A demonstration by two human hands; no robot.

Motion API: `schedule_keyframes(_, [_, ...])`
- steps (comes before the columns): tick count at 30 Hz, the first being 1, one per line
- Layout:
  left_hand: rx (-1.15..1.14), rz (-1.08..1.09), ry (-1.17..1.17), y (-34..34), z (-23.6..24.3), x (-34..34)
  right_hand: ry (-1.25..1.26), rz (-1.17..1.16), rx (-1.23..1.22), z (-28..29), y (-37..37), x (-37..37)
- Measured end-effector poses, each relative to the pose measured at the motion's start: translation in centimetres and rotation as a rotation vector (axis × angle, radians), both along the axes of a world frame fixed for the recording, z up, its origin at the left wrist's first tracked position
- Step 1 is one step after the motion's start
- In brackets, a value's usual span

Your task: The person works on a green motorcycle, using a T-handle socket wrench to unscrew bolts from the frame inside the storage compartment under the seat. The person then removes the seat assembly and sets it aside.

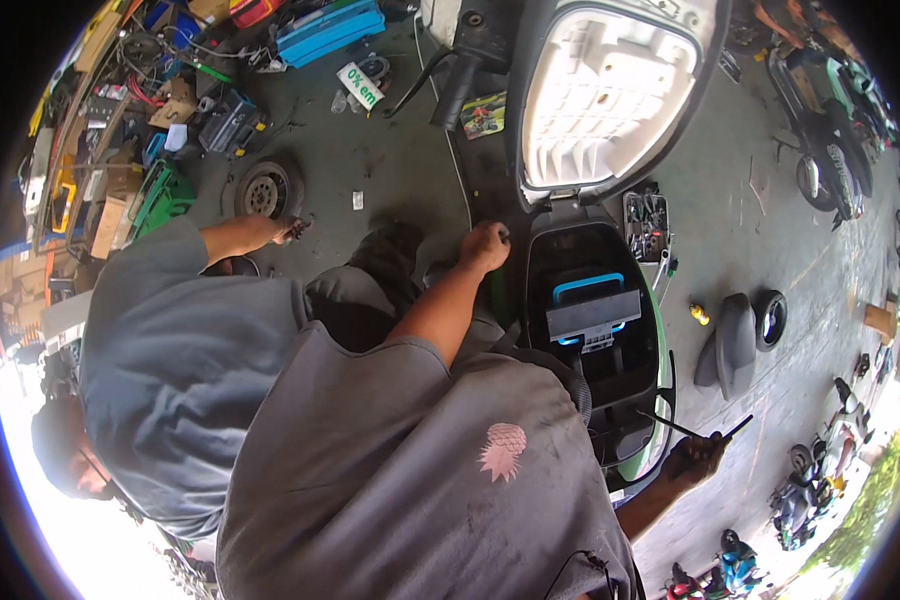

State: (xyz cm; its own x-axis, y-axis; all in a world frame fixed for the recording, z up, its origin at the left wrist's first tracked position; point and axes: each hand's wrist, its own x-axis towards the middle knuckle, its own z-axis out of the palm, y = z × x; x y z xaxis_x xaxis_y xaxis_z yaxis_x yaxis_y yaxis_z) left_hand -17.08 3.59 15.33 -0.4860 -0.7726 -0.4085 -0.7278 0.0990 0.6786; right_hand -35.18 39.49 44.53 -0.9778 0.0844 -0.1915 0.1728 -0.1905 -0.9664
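I am leaning over an electric scooter (610, 400) parked on a grey workshop floor (770, 230), looking down past my own grey shirt. The scooter's white-lined seat (605, 95) is tipped up and back, apparently so that the black storage well (590, 300) beneath it lies open to me.

My left hand (485, 245) is curled into a loose fist at the well's front left corner, just beside the seat hinge. Its fingers are pressed together around something small and dark; I cannot tell what. My left arm reaches across my body to get there.

My right hand (698, 455) hangs off the scooter's right edge, near its rear, pinching a thin dark rod-like tool (695, 432). The tool lies slanted, held out clear of the well.

Inside the well sits a grey rectangular battery block (592, 315) with a bright blue carry handle (588, 285) arching over its far end, and blue showing at its near corners too. It rests roughly in the middle of the well, handle uppermost, likely for easy lifting.

Another person in a grey shirt (175, 360) crouches at my left, a hand (275, 232) reaching toward the floor near a small wheel (265, 190).
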Motion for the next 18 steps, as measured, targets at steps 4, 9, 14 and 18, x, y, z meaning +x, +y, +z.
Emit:
schedule_keyframes(4, [0.079,0.067,-0.277,1.6,-2.5,4.6,-0.263,0.177,-0.045,2.1,1.6,-1.0])
schedule_keyframes(9, [0.134,0.009,-0.323,2.4,-2.6,11.8,-0.213,0.289,-0.22,9.9,3.2,1.1])
schedule_keyframes(14, [0.214,0.101,-0.547,-0.7,-0.7,18.1,-0.082,0.733,-0.159,14.4,1.0,4.9])
schedule_keyframes(18, [0.254,0.148,-0.686,-4.5,-1.4,21.3,-0.21,0.848,0.176,14.3,-5.7,7.1])
